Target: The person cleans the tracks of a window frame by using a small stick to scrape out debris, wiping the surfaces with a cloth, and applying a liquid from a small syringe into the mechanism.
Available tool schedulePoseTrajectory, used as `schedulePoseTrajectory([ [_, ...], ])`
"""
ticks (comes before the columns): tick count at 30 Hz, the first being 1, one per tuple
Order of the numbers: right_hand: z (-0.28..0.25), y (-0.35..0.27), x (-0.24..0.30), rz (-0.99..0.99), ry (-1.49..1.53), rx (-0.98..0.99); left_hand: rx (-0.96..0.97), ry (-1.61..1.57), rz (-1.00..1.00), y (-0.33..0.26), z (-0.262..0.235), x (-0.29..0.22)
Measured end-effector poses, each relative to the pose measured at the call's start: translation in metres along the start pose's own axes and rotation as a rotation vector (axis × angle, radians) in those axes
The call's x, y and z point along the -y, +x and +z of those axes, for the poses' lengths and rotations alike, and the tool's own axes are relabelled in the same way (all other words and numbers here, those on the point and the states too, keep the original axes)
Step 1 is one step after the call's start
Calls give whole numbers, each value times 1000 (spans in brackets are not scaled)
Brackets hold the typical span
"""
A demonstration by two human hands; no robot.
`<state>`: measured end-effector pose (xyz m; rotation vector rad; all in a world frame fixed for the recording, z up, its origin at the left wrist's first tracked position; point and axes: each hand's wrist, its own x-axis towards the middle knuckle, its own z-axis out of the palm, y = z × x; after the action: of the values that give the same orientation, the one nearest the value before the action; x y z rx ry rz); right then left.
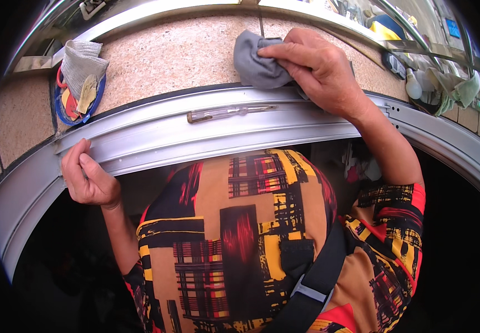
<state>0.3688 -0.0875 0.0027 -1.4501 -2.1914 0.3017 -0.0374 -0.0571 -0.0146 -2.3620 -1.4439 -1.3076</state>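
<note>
A soft grey cloth (259,61) is bunched in my right hand (323,69), pinched between thumb and fingers over the speckled stone ledge (162,53). The cloth's lower edge comes down to the silver metal window frame (157,136). My left hand (90,175) is by the left part of that frame, its fingers curled in and nothing visible in them; whether it touches the metal is unclear. Between the hands, a screwdriver with a clear handle (218,114) lies along the frame's channel, its tip toward the right.
On the ledge at left, a blue oval dish (87,117) holds a whitish cloth glove (82,61) and red-handled items. At right are a light bulb (413,84), a dark handheld device (393,65) and pale greenish cloths (456,86). Metal bars (417,41) run along the far side.
</note>
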Motion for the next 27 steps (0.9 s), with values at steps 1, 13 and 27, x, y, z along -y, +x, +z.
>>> schedulePoseTrajectory([
  [1,-1,2,-9,80,46,-81,4,0,-4,-1,1,0],
  [13,-31,1,30,-391,-283,237,13,-44,-17,-3,3,2],
  [27,-19,-5,18,-197,178,116,20,-53,-24,-4,2,-4],
])
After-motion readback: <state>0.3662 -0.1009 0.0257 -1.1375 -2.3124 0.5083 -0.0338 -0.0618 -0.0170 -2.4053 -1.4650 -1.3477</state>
